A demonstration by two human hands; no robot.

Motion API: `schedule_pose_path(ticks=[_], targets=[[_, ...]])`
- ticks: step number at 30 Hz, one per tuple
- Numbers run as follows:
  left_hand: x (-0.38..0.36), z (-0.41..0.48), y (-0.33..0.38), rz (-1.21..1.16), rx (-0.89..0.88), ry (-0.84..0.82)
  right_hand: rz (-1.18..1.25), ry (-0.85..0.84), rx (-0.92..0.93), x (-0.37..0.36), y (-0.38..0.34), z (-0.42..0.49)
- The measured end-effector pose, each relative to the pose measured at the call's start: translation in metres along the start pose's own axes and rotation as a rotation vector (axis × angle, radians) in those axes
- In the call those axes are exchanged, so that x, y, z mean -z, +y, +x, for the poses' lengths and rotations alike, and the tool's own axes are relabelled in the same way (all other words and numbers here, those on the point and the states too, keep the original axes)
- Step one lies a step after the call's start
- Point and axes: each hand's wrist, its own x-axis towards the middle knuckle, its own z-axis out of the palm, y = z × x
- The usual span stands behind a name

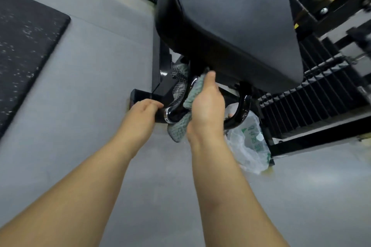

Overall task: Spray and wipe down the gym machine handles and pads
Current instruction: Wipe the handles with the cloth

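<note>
Wiping step: right hand (206, 106) grips cloth (180, 129) round the handle (176, 112), left hand (142, 112) grips its end. Next, probably slide the cloth along.

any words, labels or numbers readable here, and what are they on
Nothing can be quoted as it reads.
plastic bag: it has green print, but the print is too crumpled and blurred to read.
pad: no text shows.
handle: no text shows.
cloth: no text shows.
</note>
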Motion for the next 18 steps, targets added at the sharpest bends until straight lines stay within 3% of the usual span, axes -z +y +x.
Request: schedule_pose_path(ticks=[4,7,9,12,18], targets=[[-0.005,0.001,0.003,-0.068,0.030,0.015,-0.289,-0.108,0.204,0.006,0.042,-0.046],[-0.003,0.003,0.002,-0.126,0.082,-0.005,-0.288,-0.144,0.212,0.004,0.054,-0.055],[-0.002,0.004,0.004,-0.181,0.107,-0.004,-0.202,-0.039,0.287,0.001,0.048,-0.040],[-0.001,0.004,0.008,-0.255,0.126,0.032,-0.035,0.058,0.220,0.002,0.031,-0.018],[-0.006,0.002,0.011,-0.248,0.124,0.046,-0.209,-0.036,0.159,0.009,0.015,-0.001]])
